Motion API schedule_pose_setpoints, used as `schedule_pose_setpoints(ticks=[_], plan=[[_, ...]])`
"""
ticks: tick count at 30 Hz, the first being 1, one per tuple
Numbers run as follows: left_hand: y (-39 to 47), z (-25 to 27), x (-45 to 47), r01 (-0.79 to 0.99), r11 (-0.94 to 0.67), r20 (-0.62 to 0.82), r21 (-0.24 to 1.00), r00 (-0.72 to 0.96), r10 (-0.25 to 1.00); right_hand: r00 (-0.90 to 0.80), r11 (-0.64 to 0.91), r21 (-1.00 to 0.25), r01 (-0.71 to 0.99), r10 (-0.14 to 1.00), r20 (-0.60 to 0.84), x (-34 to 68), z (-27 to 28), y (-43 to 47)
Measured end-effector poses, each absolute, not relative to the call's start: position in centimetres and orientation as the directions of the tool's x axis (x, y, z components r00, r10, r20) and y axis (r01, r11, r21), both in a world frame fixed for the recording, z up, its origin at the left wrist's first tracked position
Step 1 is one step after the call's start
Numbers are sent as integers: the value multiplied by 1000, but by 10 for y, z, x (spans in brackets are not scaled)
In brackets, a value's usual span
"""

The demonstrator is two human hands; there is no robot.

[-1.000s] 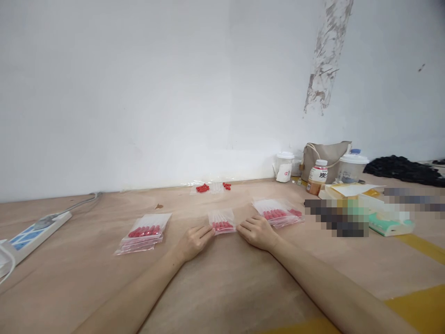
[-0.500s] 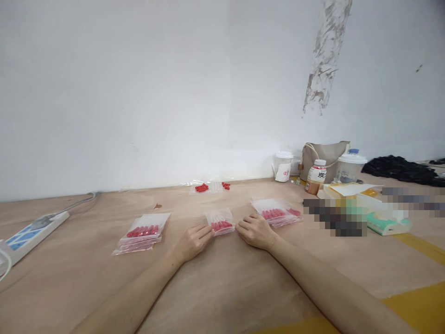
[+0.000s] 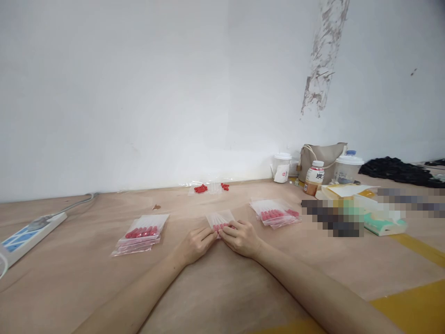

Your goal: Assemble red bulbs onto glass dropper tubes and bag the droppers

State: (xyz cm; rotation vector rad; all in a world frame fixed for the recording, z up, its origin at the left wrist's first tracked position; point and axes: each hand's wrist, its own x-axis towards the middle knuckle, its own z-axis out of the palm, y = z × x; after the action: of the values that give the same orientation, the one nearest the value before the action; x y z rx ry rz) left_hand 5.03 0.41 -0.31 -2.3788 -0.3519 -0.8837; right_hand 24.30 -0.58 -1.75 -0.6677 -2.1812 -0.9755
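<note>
A small clear plastic bag (image 3: 220, 217) holding several red-ended white sticks lies on the table in front of me. My left hand (image 3: 198, 244) has its fingers closed at the bag's near left corner. Over the near right part is my right hand (image 3: 241, 239), its fingers pressed together on the bag's lower edge and hiding some of the red ends. The fingertips of both hands nearly meet there. To the left is a stack of similar filled bags (image 3: 143, 232); to the right lies another pile of them (image 3: 274, 213).
Loose red pieces (image 3: 200, 189) lie on clear plastic near the wall. A power strip (image 3: 34, 234) is at far left. On the right stand a lidded cup (image 3: 281, 168), a bottle (image 3: 314, 178), a grey bag (image 3: 323, 157) and a green-and-white box (image 3: 384, 222).
My right hand has moved left from beside the small bag onto its near right edge, covering some red ends. My left hand stays at the near left corner.
</note>
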Motion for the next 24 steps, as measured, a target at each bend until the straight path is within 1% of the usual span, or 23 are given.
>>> schedule_pose_setpoints(ticks=[3, 7, 15, 21, 24], plan=[[4, -1, 51, 392, -818, 662, -421, 750, 18, -675, 603, 473, 642, 153, 722, 244, -18, -5], [4, -1, 48, 378, -812, 669, -444, 743, -20, -659, 601, 445, 664, 189, 728, 248, -17, -5], [4, -2, 45, 399, -828, 723, -393, 691, -10, -658, 602, 441, 666, 195, 727, 261, -14, -7], [6, 2, 47, 360, -818, 689, -449, 722, -60, -657, 605, 435, 667, 202, 726, 260, -14, -7], [6, 2, 48, 368, -808, 696, -461, 715, -71, -652, 602, 430, 673, 208, 729, 258, -14, -7]])
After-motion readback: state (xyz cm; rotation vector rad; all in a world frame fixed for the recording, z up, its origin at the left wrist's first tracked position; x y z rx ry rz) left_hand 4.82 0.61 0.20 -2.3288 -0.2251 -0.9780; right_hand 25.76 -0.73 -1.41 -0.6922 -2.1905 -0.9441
